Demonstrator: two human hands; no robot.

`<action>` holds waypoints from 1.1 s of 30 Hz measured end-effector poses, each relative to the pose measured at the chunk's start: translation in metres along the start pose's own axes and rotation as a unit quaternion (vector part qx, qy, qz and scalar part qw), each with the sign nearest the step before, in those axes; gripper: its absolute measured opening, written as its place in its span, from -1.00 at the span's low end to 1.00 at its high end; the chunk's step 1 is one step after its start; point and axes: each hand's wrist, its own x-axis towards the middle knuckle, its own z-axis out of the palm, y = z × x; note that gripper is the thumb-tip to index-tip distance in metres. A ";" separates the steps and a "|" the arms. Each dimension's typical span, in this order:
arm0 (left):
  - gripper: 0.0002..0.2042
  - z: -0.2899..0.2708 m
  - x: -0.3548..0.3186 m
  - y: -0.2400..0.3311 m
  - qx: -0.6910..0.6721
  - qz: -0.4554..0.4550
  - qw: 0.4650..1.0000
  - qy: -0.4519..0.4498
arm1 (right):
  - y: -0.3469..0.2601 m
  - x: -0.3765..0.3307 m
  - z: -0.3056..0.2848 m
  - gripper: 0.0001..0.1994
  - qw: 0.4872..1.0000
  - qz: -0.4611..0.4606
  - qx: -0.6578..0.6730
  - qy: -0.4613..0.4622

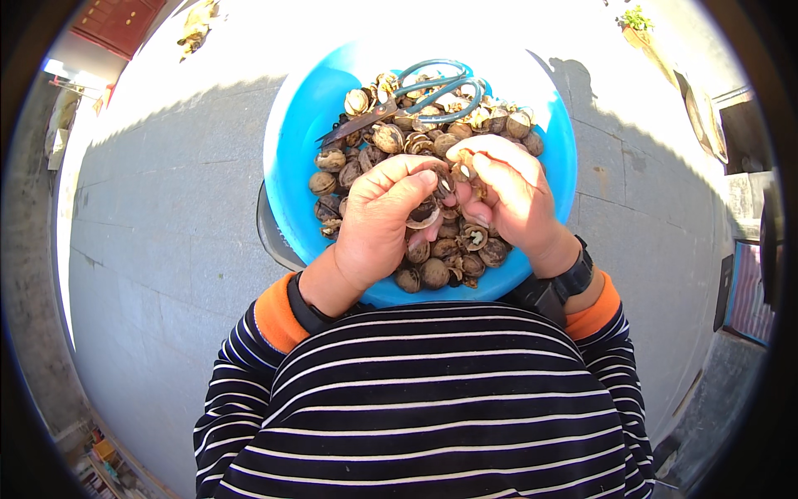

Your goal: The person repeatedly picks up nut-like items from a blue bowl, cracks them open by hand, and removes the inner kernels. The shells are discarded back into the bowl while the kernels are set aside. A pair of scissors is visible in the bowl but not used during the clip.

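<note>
Head view: round blue basin (283,158) just beyond a striped top (432,407), piled with brown walnuts (434,273), some whole, some cracked open with pale insides showing. On the pile toward the far edge, scissors (389,109) with teal loop handles, blades pointing at the left edge. Above the basin's middle, left hand (374,216) pinching a dark walnut piece (445,179) between thumb and finger, open shell half (424,214) just below; close beside, right hand (517,198) with fingers curled, pinching a lighter fragment (462,170), shell or kernel impossible to tell. All around, grey paved floor (166,208), glaring with sunlight past the far edge; beyond to the right, green plant (637,18); beyond to the left, dark red panel (116,23).
</note>
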 end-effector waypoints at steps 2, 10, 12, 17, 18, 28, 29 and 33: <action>-0.75 -0.001 0.000 0.001 -0.013 -0.001 1.000 -0.010 | 0.000 0.002 -0.001 -0.77 0.994 0.051 0.100 0.010; -0.78 -0.003 0.000 -0.003 -0.021 0.023 0.999 0.010 | -0.006 0.004 -0.005 -0.75 0.976 0.077 0.201 -0.041; -0.79 -0.003 -0.001 -0.004 -0.015 0.026 0.999 0.021 | -0.006 0.004 -0.003 -0.76 0.983 0.106 0.148 -0.024; -0.79 0.000 -0.001 -0.006 0.014 0.023 0.999 0.045 | -0.008 0.001 -0.002 -0.80 0.990 0.095 0.101 -0.032; -0.78 0.000 -0.001 -0.006 0.015 0.021 0.999 0.045 | -0.008 0.002 -0.002 -0.81 0.986 0.098 0.133 -0.033; -0.78 -0.002 0.000 -0.003 0.031 -0.002 0.999 0.036 | -0.009 0.002 -0.001 -0.83 0.996 0.083 -0.002 -0.043; -0.77 -0.002 -0.001 -0.002 0.038 -0.010 0.999 0.033 | -0.008 0.002 -0.001 -0.82 0.996 0.078 -0.012 -0.040; -0.76 0.001 0.000 -0.001 0.059 -0.021 0.998 0.019 | -0.002 0.003 0.003 -0.80 0.997 0.021 -0.062 -0.028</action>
